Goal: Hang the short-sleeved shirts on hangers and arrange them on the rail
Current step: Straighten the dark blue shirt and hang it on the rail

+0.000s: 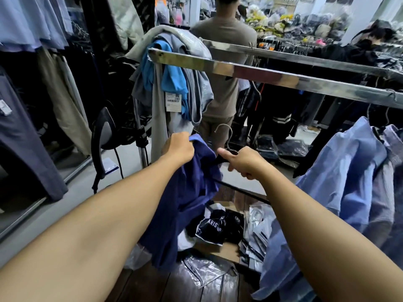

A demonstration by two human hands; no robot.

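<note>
Left hand [177, 147] bunches navy shirt [185, 203]; right hand [244, 162] clasps half-hidden black hanger [219, 160].

Clothing shop, stock area: a chrome rail [261, 73] crosses the aisle, carrying light blue shirts [353, 171] on hangers. Garments [174, 62] bearing a barcode tag [173, 102] hang heaped at its end. Polybagged clothes [212, 228] fill a cardboard box [220, 251] on the floor. Heaps of bagged stock [305, 25] lie beyond a person in a brown top [226, 40].

Bare left hand [177, 149] and bare right hand [244, 163] — forearms [98, 225] uncovered, seemingly right up to the view's edge.
</note>
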